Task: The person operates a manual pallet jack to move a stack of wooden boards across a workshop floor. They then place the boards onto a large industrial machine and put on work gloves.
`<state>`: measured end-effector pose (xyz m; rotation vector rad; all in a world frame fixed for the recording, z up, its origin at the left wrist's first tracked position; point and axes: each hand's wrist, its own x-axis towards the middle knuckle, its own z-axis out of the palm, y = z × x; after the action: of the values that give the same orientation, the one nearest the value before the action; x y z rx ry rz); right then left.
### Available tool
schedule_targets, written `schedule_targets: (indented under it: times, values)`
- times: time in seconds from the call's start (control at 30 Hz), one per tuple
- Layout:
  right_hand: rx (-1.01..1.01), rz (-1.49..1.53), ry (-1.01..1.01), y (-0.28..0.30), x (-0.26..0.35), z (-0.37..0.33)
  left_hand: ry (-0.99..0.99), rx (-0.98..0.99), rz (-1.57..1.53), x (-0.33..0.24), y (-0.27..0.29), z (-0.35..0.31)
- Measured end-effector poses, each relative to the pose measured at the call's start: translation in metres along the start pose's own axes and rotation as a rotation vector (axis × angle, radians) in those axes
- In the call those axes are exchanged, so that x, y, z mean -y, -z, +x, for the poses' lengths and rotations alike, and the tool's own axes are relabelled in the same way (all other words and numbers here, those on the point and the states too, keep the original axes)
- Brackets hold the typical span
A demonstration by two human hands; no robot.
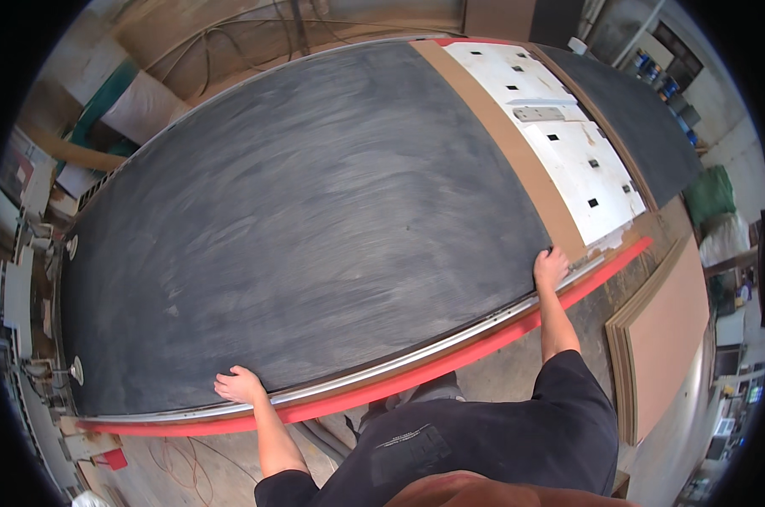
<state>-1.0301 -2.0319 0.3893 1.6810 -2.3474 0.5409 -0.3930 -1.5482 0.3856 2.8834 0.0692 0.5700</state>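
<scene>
A large dark grey board (315,220) with pale, streaky wipe marks lies flat across the long machine bed in front of me. My left hand (240,386) rests on the board's near edge, its fingers slightly bent and lying over the surface toward the left. At the near right corner of the board is my right hand (551,268), its fingers curled around the edge. A brown strip of sheet (509,144) runs along the board's right end, beside that hand. Both arms are stretched wide apart. The fingertips of my right hand are partly hidden.
A red rail (433,369) and a silver metal strip (382,362) border the bed's near side. White panels (581,169) with dark square holes lie right, then another dark board (623,118). Brown boards (661,338) are stacked at lower right. Cables (184,465) cross the floor.
</scene>
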Motion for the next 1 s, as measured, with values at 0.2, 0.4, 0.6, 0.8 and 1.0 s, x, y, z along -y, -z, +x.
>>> schedule_targets:
  times: [0.2, 0.4, 0.6, 0.8, 1.0]
  values:
    - [-0.015, -0.012, -0.054, 0.002, 0.007, 0.002, -0.02, -0.045, 0.019, -0.008, 0.005, 0.006]
    - [-0.033, 0.051, -0.008, 0.001, 0.004, 0.0, -0.094, -0.188, -0.016, -0.014, 0.011, 0.008]
    - [0.076, 0.088, 0.02, -0.005, 0.004, 0.008, -0.101, -0.172, -0.065, -0.016, 0.013, 0.012]
    - [0.105, 0.114, 0.057, 0.001, 0.0, 0.013, -0.028, -0.213, -0.129, -0.022, 0.014, 0.01]
    - [0.15, -0.004, 0.025, -0.001, 0.001, 0.015, 0.064, -0.151, -0.179, -0.026, 0.015, 0.009]
